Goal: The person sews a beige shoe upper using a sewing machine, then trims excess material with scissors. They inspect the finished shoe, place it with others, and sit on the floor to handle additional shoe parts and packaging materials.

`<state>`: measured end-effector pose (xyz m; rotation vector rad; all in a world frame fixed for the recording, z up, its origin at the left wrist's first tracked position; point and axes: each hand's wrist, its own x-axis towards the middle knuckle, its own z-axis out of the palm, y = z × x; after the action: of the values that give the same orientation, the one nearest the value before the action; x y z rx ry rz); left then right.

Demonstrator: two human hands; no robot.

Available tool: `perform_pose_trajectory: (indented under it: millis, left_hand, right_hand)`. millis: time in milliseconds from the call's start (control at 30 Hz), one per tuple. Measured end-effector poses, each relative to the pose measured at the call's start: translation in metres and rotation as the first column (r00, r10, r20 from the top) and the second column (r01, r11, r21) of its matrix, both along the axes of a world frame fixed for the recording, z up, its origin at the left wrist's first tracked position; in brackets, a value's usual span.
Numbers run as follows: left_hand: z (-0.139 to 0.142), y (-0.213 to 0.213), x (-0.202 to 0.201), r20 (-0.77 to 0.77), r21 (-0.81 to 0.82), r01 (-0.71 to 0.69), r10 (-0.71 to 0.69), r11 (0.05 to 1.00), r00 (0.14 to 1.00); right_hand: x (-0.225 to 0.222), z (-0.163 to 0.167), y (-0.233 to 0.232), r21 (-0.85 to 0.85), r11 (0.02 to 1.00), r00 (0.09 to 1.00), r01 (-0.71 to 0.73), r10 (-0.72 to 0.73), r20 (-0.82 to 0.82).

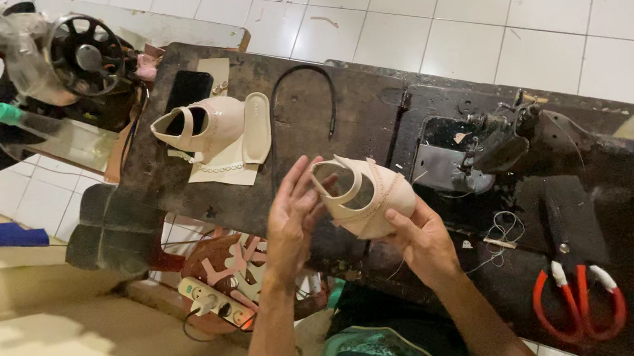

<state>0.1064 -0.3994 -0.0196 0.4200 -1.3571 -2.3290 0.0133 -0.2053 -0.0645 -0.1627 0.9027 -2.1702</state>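
Observation:
I hold a pale pink shoe upper point(361, 192) over the near edge of a dark worn work table point(356, 105). My right hand point(419, 242) grips it from below at its toe end. My left hand point(290, 220) has its fingers spread against the open heel side and touches the strap there. A second pale pink shoe upper point(200, 124) lies on a cream paper pattern further left on the table, with a pink sole piece point(256, 128) beside it.
A black sewing machine point(488, 144) stands right of the held shoe. Red-handled scissors point(578, 302) lie at the near right. A black phone point(188, 88) and a black cable point(304, 88) lie on the table. A power strip point(210, 301) sits on the floor below; another machine's handwheel point(85, 53) is at far left.

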Motion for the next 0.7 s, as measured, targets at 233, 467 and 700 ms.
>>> perform_pose_trajectory:
  millis: [233, 467, 700]
  left_hand:
    - [-0.064, 0.035, 0.003, 0.091, 0.305, -0.172, 0.151, 0.937, 0.984]
    - [-0.082, 0.036, 0.005, -0.038, 0.377, -0.115, 0.140, 0.919, 0.989]
    - [-0.074, 0.024, 0.005, 0.036, 0.461, -0.012, -0.005, 0.887, 0.999]
  right_hand:
    - [0.005, 0.001, -0.015, -0.137, 0.990, 0.996, 0.025, -0.012, 0.094]
    - [0.006, -0.011, -0.017, -0.103, 0.995, 0.993, -0.003, 0.015, 0.115]
    - [-0.018, -0.024, -0.014, -0.019, 0.999, 0.988, -0.040, 0.043, 0.149]
